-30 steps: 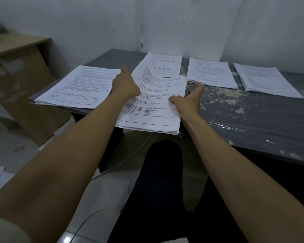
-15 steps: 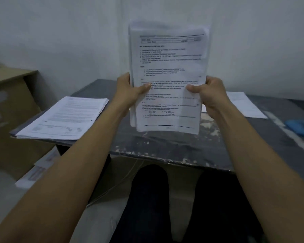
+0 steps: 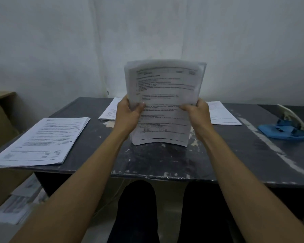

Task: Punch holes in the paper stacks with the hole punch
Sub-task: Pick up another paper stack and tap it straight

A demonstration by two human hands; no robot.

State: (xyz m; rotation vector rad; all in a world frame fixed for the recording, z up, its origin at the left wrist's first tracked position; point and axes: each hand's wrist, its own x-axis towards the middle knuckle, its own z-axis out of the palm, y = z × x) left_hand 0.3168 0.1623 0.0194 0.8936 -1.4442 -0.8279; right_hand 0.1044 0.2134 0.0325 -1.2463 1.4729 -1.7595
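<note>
Both hands, left (image 3: 128,114) and right (image 3: 198,116), are gripping a stack (image 3: 163,104) by its sides, standing it upright (bottom edge touching) on the table (image 3: 165,162). The blue punch (image 3: 284,128) is lying far right.

- We cannot read the held paper stack (image 3: 162,104); its print is blurred.
- It hides most of a sheet (image 3: 109,111) behind it on the table.
- The blue hole punch (image 3: 284,129) is cut off at the right edge.
</note>
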